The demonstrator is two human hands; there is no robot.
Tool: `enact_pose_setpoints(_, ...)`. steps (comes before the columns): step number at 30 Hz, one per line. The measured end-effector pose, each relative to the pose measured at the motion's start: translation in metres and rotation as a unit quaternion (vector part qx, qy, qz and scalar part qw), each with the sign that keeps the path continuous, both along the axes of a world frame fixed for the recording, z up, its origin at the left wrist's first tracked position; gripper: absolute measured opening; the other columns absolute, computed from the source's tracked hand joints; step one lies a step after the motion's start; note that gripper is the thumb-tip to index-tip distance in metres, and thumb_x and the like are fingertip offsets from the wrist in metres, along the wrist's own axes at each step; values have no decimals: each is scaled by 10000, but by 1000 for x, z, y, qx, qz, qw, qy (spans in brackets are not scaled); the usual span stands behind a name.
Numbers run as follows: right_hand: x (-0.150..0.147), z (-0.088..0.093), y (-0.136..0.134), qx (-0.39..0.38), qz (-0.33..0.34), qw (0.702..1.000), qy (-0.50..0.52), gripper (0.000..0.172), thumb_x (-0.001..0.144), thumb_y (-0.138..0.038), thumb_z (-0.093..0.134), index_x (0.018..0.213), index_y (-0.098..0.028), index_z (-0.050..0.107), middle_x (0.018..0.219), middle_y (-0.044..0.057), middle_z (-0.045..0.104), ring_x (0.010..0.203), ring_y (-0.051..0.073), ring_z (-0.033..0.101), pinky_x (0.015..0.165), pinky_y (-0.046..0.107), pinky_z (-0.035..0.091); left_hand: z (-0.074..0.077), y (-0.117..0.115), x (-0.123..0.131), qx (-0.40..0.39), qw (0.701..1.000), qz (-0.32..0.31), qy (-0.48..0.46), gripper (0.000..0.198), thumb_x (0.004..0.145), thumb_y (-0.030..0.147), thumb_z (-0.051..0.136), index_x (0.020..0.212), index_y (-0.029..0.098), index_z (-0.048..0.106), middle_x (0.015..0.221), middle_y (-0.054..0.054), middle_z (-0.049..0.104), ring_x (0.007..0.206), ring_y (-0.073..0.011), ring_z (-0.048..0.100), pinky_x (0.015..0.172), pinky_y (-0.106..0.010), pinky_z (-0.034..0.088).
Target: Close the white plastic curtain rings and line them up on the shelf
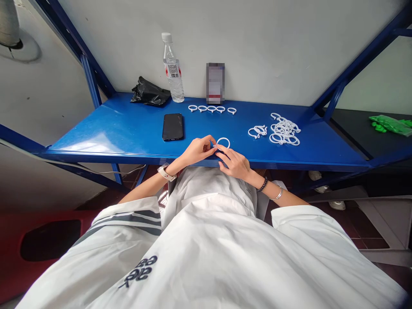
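Observation:
At the table's front edge, a white plastic curtain ring [224,138] stands up between my two hands, its small eyelet side hidden by the fingertips. My left hand [200,151] pinches the ring's lower left side with thumb and forefinger. From the right, my right hand [235,163] meets it there, its fingers closed on the same spot. Beyond them several finished-looking rings [211,109] lie in a row at the back. To the right are a small cluster of rings [257,131] and a larger tangled pile of rings [285,130].
The blue table [135,128] carries a black phone [173,127], a water bottle [174,73], a crumpled black bag [149,92] and an upright blurred box-like object [215,83] against the wall. Blue frame posts rise at both ends. Green items in a clear bag [391,124] lie on a dark surface at right.

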State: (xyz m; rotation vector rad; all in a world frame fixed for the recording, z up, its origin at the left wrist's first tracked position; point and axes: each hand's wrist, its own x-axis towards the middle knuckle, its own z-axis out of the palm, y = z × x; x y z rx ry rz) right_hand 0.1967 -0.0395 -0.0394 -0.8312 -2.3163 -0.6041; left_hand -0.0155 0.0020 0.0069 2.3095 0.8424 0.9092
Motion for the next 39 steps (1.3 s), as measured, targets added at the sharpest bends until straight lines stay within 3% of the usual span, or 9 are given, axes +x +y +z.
enact_pose_setpoints(13, 0, -1, 0, -24, -3, 1000, 6, 277, 962, -193, 479, 1168, -145, 657, 1321, 150, 669, 1070, 255, 695, 831, 371, 604, 0, 0, 0, -2, 1000, 4, 15, 276, 937, 448, 536, 968, 177, 570, 569, 50, 546, 504, -101, 479, 538, -227, 346)
enact_pose_setpoints(18, -1, 1, -1, 14, -3, 1000, 2, 268, 961, -193, 481, 1147, -129, 665, 1275, 153, 695, 997, 240, 715, 786, 349, 609, -1, 0, 0, 0, 1000, 4, 26, 285, 949, 454, 529, 985, 175, 570, 572, 46, 549, 507, -103, 489, 538, -227, 341)
enact_pose_setpoints(26, -1, 1, -1, 10, -10, 1000, -4, 275, 961, -190, 469, 1149, -137, 662, 1260, 144, 704, 1008, 236, 712, 784, 345, 605, 0, 1, 1, 5, 999, 5, 40, 308, 949, 473, 524, 973, 171, 577, 572, 42, 543, 508, -105, 482, 539, -227, 328)
enact_pose_setpoints(39, 1, -4, 1, -55, 1, 998, 10, 323, 964, -196, 471, 1228, -158, 653, 1330, 143, 668, 1095, 260, 690, 870, 388, 600, -1, 1, 1, 8, 998, 19, 58, 213, 919, 382, 578, 945, 172, 605, 574, 45, 546, 504, -103, 476, 540, -224, 327)
